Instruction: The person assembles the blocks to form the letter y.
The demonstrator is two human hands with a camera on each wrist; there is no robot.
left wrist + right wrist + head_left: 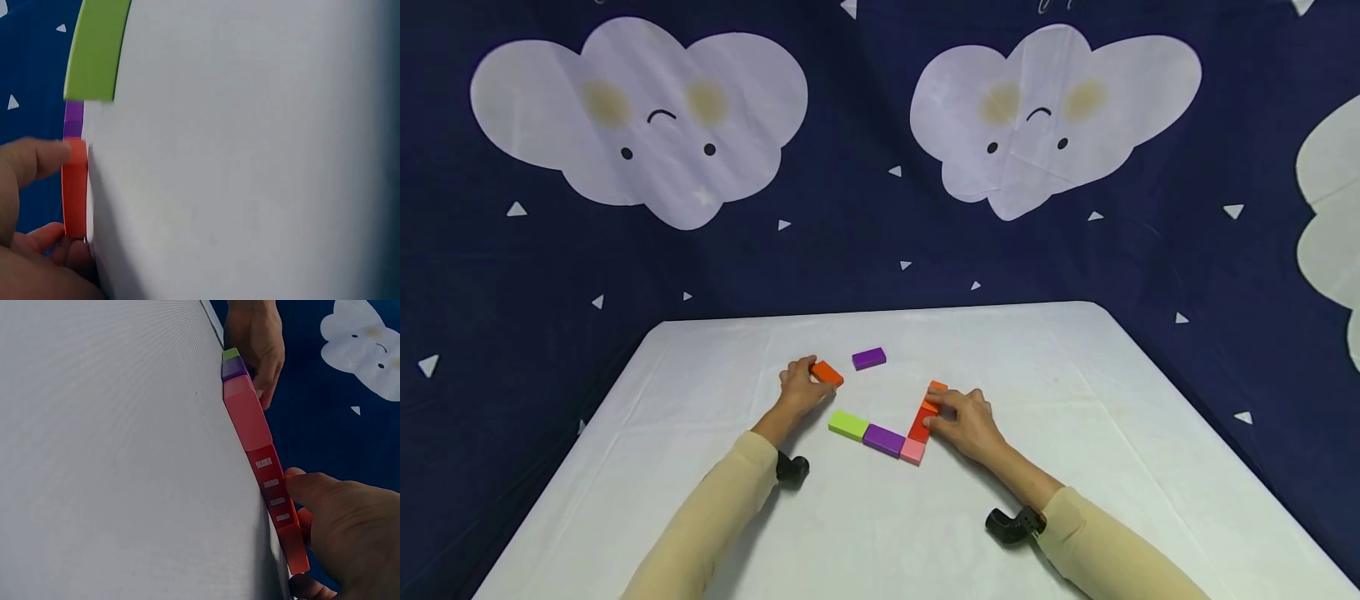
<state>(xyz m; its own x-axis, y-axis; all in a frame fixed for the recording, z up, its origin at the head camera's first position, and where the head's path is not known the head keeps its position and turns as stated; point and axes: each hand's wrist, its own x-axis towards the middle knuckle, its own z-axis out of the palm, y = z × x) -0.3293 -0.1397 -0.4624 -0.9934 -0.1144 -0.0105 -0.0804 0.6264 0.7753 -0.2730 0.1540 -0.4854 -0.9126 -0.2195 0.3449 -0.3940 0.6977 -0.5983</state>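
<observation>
My left hand (805, 385) pinches an orange block (828, 372) lying flat on the white table (1075, 400); in the left wrist view a finger and thumb sit at either end of this orange block (75, 187). My right hand (942, 413) grips a second orange block (935, 392) at the far end of a V-shaped row. That row runs green block (848, 425), purple block (883, 439), pink block (913, 451), red block (919, 426). The right wrist view shows my right-hand thumb against the red block (272, 484) and curled fingers by the orange block (294, 547).
A loose purple block (868, 358) lies beyond the left hand. Dark blue cloth with white clouds (640, 117) hangs behind and around the table. Small black wrist cameras (792, 468) sit under both sleeves.
</observation>
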